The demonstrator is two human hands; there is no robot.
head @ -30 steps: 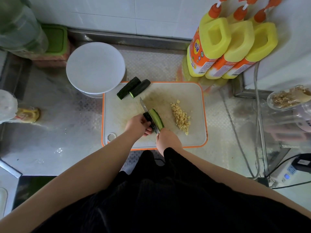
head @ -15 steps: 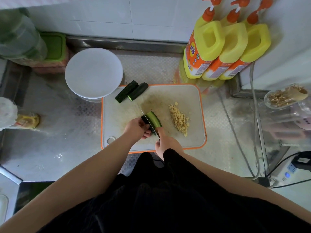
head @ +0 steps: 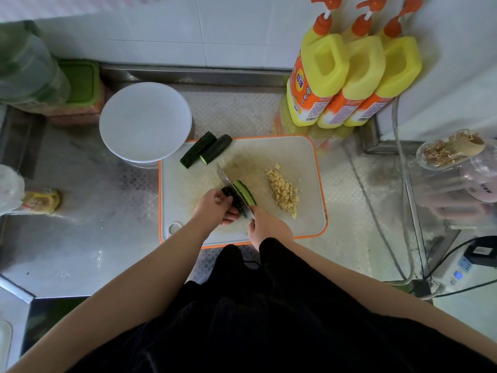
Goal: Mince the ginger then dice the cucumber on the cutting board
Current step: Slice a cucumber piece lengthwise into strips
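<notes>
On the white, orange-rimmed cutting board [head: 301, 157] a pile of minced ginger [head: 283, 191] lies right of centre. My left hand [head: 215, 208] presses down on a dark green cucumber piece [head: 233, 197]. My right hand [head: 267, 228] grips the handle of a knife [head: 228, 184] whose blade runs lengthwise through that cucumber. A split-off strip [head: 245, 193] with pale flesh leans against the blade's right side. Two more cucumber pieces [head: 205, 152] rest at the board's far left corner.
A white round bowl [head: 145, 121] stands just left of the board's far corner. Three yellow pump bottles [head: 349, 76] stand against the wall at the back right. Cables and a power strip [head: 457, 270] lie to the right, a glass jar [head: 451, 154] beyond them.
The knife blade has shifted a little along the cucumber, and the view has drifted slightly. Both hands keep their grips in the same spot on the board.
</notes>
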